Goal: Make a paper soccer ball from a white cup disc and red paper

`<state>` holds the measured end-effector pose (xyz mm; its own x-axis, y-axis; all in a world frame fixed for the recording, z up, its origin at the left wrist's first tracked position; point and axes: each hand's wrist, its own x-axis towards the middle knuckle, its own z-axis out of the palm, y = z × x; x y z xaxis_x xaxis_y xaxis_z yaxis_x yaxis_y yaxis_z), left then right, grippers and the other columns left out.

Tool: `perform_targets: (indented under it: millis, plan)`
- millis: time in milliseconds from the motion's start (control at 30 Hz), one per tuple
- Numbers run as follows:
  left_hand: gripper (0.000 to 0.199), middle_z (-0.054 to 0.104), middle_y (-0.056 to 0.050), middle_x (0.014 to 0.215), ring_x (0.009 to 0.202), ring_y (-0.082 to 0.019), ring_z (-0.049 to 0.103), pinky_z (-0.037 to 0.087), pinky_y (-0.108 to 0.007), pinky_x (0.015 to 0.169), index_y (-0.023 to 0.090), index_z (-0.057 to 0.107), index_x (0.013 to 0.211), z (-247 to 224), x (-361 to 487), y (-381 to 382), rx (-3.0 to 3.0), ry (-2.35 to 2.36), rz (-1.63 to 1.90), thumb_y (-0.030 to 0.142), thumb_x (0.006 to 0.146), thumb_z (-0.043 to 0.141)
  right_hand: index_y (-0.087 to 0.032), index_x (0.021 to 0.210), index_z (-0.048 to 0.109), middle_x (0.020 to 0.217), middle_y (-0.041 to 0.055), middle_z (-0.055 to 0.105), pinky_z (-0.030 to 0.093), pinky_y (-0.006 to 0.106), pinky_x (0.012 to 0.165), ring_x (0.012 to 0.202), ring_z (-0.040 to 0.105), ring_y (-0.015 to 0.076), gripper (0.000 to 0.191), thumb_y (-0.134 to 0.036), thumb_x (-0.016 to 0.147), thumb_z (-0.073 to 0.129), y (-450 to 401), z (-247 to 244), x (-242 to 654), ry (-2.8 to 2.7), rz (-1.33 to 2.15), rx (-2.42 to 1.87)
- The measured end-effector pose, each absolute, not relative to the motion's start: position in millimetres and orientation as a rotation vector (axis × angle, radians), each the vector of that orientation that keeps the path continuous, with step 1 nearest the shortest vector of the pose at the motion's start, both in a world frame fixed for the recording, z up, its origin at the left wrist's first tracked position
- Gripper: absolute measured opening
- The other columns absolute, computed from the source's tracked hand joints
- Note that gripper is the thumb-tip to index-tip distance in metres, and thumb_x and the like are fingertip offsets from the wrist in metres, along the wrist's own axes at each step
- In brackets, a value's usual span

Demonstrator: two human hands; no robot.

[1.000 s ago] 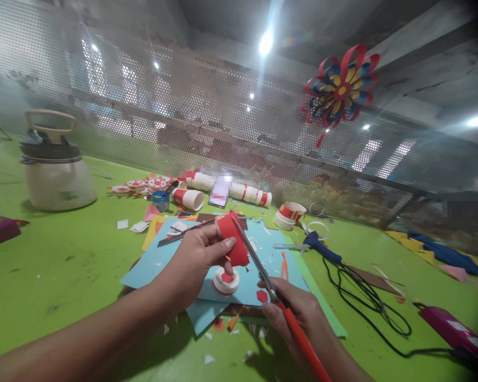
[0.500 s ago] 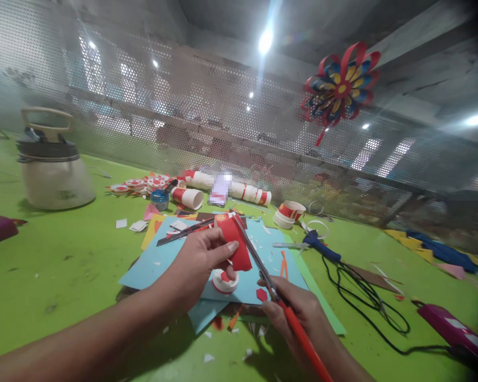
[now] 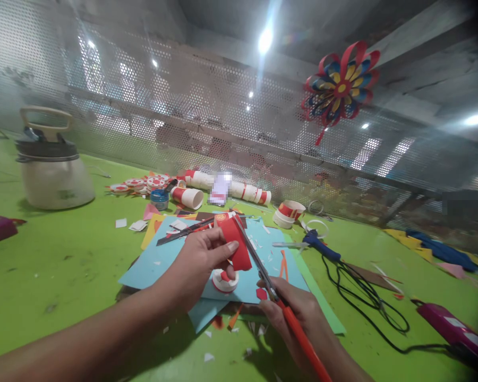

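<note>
Pinched between the thumb and fingers of my left hand (image 3: 207, 254) is a curved piece of red card (image 3: 239, 245) with a yellow print at its upper end. My right hand (image 3: 295, 310) is closed on red-handled scissors (image 3: 265, 276), whose blades run along the card's right edge. Below the card, a round white cup piece (image 3: 225, 281) with red on top rests on light blue paper (image 3: 163, 274). A small red hexagon (image 3: 262, 294) lies near my right thumb. Behind my left hand, a long black blade tool (image 3: 183, 232) lies across the paper.
A glue gun (image 3: 321, 246) with a looped black cord lies right, near a purple power strip (image 3: 448, 323). Behind are a blue jar (image 3: 160, 199), cut paper cups (image 3: 289, 212) and a long cup tube (image 3: 250, 192). A large jug (image 3: 58, 164) stands left. Paper scraps (image 3: 209, 357) litter the front.
Almost nothing differs. My right thumb and the scissor handles have shifted very slightly; the red card stays in my left hand beside the blades.
</note>
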<state>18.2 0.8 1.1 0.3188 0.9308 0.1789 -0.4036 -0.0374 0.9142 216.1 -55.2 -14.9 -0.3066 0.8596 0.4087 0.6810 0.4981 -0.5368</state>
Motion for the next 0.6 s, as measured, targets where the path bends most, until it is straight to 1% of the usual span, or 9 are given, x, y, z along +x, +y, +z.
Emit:
perform_targets:
  millis: [200, 333, 467, 600]
  plan:
    - [0.018, 0.058, 0.000, 0.065, 0.052, -0.010, 0.054, 0.043, -0.024, 0.053, 0.014, 0.059, 0.072, -1.9, 17.2, 2.1, 1.156, 0.578, 1.177, 0.027, 0.080, 0.069, -0.018, 0.098, 0.065, 0.075, 0.0021, 0.067, 0.045, 0.024, 0.061, 0.065, 0.061, 0.0157, 0.027, -0.039, 0.091, 0.050, -58.5, -10.2, 212.8, -2.058, 0.359, -1.300]
    - [0.017, 0.062, -0.002, 0.068, 0.051, -0.009, 0.053, 0.044, -0.024, 0.053, 0.014, 0.061, 0.077, -3.5, 17.6, 3.2, 1.177, 0.580, 1.164, 0.030, 0.082, 0.066, -0.018, 0.100, 0.064, 0.073, 0.0015, 0.065, 0.044, 0.024, 0.059, 0.063, 0.059, 0.0151, 0.027, -0.039, 0.092, 0.049, -59.2, -11.4, 212.2, -2.062, 0.357, -1.314]
    - [0.019, 0.062, -0.002, 0.067, 0.051, -0.010, 0.053, 0.044, -0.025, 0.053, 0.014, 0.059, 0.074, -3.1, 18.5, 4.4, 1.160, 0.593, 1.174, 0.030, 0.081, 0.067, -0.018, 0.096, 0.063, 0.071, 0.0011, 0.063, 0.043, 0.025, 0.059, 0.062, 0.057, 0.0152, 0.030, -0.042, 0.092, 0.048, -56.6, -13.2, 212.7, -2.074, 0.352, -1.351]
    - [0.017, 0.064, -0.004, 0.070, 0.049, -0.009, 0.052, 0.044, -0.026, 0.053, 0.014, 0.061, 0.078, -3.5, 18.5, 4.3, 1.152, 0.591, 1.171, 0.029, 0.081, 0.066, -0.017, 0.095, 0.063, 0.071, 0.0011, 0.062, 0.043, 0.025, 0.059, 0.061, 0.055, 0.0149, 0.031, -0.044, 0.092, 0.047, -53.8, -12.8, 212.8, -2.084, 0.356, -1.339]
